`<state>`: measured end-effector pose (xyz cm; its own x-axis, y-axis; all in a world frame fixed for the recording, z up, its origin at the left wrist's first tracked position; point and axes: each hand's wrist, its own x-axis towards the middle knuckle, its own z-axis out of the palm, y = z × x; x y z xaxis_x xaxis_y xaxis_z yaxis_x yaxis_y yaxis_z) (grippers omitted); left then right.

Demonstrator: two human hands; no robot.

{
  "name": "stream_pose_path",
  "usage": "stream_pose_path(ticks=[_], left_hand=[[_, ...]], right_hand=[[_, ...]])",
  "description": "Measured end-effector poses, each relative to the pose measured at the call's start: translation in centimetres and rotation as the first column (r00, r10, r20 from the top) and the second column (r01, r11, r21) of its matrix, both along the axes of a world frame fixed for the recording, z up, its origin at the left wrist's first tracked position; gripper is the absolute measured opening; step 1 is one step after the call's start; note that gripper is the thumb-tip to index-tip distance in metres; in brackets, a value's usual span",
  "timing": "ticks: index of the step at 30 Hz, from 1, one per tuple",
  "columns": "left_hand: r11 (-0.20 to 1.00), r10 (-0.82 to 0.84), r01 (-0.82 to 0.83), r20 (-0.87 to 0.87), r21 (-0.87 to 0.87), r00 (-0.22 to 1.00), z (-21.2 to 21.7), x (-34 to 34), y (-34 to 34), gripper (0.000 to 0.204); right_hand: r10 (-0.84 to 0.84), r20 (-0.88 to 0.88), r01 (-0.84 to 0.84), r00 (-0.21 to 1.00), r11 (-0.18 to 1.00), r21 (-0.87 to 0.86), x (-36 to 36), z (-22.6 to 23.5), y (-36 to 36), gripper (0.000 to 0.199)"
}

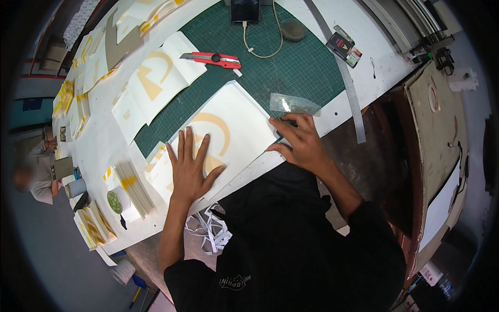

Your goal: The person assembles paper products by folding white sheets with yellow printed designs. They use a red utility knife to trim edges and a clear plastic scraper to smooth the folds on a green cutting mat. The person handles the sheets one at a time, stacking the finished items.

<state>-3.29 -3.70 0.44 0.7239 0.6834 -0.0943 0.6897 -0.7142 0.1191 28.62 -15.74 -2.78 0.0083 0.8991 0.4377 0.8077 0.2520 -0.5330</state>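
A stack of white printed sheets [240, 106] with a pale orange design lies partly on the green cutting mat [317, 62], near the table's front edge. My left hand [189, 169] is spread flat on the sheets' left part, fingers apart. At the stack's right corner is my right hand [301, 141]. Its index finger and thumb are stretched apart on either side of the corner, and its other fingers are curled. Beyond the stack, a red utility knife [215, 59] rests with its blade out over another printed sheet [150, 83]. A clear plastic strip [294, 104] lies beside my right hand.
A phone [244, 10] with a cable, a steel ruler [353, 99] and a small black box [343, 46] are on the table's far side. Paper bundles [130, 190] and a tape roll [118, 200] stand left. White paper strips [210, 231] hang below the edge. Another person [39, 166] is far left.
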Motion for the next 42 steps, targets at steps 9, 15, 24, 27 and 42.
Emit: stream_pose_path(ticks=[9, 15, 24, 27, 42], left_hand=[[1.000, -0.001, 0.001, -0.001, 0.004, 1.000, 0.0, -0.1, 0.0, 0.089], [1.000, -0.005, 0.006, 0.019, -0.006, 1.000, -0.3, -0.1, 0.0, 0.088], [1.000, 0.012, -0.011, 0.034, -0.021, 0.999, 0.3, -0.1, 0.0, 0.085], [1.000, 0.012, -0.011, 0.047, -0.013, 0.999, 0.1, -0.3, 0.0, 0.083], [1.000, 0.011, -0.012, 0.089, 0.006, 0.996, -0.2, -0.5, -0.1, 0.080]], right_hand=[[0.032, 0.117, -0.031, 0.993, 0.999, -0.011, -0.3, 0.2, -0.2, 0.068], [0.007, -0.019, -0.008, 1.000, 0.999, -0.048, -0.5, 1.6, 1.6, 0.051], [0.188, 0.028, -0.179, 0.982, 0.964, -0.199, 0.0, 2.0, 16.6, 0.029], [0.302, 0.018, -0.279, 0.953, 0.899, -0.338, -1.3, 2.6, 18.8, 0.030], [0.325, 0.018, -0.280, 0.945, 0.840, -0.465, -1.5, 3.7, 19.5, 0.029]])
